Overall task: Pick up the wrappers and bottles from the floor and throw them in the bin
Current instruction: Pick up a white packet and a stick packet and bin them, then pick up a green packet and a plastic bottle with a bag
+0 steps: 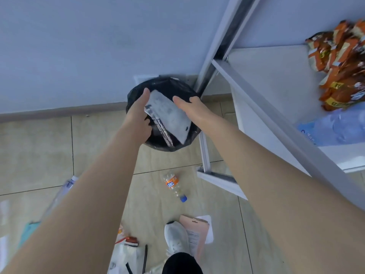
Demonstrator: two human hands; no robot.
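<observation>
— What's the room like?
— A pale wall fills the upper left, with beige floor tiles (39,147) below. White shelving (262,107) runs down the right.
— And the hands?
— Both are over the black-lined bin (167,86) at centre. The left hand (138,113) has its fingers closed on a silver wrapper (169,115); the right hand (192,109) touches it, grip unclear.
— Anything left?
— A bottle (174,184) lies lower centre.

A flat silvery-white foil wrapper (170,117) tilts over the round black-bagged bin (167,87), between both hands; a clear plastic bottle with orange label and blue cap (174,185) lies on the floor, below the hands, between the forearms.
</observation>
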